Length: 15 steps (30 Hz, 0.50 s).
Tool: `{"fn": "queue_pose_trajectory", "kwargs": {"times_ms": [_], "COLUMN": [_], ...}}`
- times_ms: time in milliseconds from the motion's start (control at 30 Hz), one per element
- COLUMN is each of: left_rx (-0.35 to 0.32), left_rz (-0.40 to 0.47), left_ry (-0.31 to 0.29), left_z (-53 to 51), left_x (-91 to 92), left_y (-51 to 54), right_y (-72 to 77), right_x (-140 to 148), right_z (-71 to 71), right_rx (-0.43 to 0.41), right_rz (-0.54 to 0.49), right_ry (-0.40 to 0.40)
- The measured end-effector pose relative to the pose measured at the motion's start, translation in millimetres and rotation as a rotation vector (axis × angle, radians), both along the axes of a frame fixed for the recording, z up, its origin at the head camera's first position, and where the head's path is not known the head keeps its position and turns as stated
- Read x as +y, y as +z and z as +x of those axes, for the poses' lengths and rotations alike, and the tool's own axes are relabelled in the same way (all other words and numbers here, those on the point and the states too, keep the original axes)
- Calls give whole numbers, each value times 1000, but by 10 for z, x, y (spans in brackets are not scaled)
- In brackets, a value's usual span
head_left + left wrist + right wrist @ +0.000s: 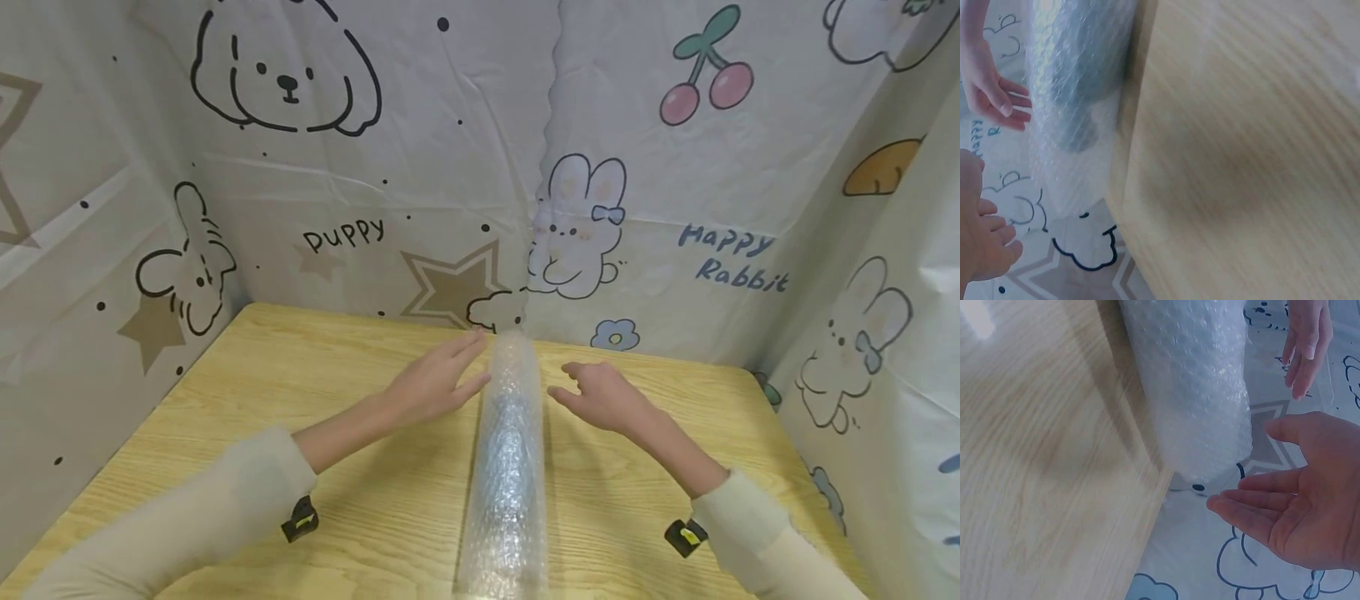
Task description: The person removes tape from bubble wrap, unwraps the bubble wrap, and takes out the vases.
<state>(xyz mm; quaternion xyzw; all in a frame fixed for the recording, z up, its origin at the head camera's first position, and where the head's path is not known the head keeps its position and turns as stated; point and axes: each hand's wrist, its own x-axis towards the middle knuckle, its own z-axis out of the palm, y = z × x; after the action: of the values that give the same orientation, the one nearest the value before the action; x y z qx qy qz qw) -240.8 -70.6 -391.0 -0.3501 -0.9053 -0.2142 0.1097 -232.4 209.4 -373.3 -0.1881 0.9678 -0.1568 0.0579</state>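
A long bundle of clear bubble wrap (510, 467) lies on the table, stretching from the near side toward the back edge. Something bluish shows through the wrap; in the left wrist view a darker rounded shape (1079, 94) is visible inside, its kind unclear. My left hand (431, 379) hovers left of the bundle's far end, fingers extended, thumb tip close to the wrap. On the other side my right hand (603, 396) is held apart from it, its fingers loosely bent in the right wrist view (1310, 494). Neither hand holds anything.
The wooden table (360, 508) is bordered at the back and both sides by hanging white sheets (450, 167) with cartoon prints. Its back edge runs close behind the bundle's far end. A small black device (302, 520) sits at each wrist.
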Motion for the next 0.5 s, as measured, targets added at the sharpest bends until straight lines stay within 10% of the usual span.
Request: {"fn": "queue_pose_trajectory", "kwargs": {"times_ms": [500], "left_rx": [96], "left_rz": [-116], "left_ry": [-168], "left_z": [226], "left_x": [17], "left_y": [-289], "right_y": [-211], "right_x": [-211], "right_z": [262], "right_rx": [-82], "right_rz": [-204], "right_ry": [47]}}
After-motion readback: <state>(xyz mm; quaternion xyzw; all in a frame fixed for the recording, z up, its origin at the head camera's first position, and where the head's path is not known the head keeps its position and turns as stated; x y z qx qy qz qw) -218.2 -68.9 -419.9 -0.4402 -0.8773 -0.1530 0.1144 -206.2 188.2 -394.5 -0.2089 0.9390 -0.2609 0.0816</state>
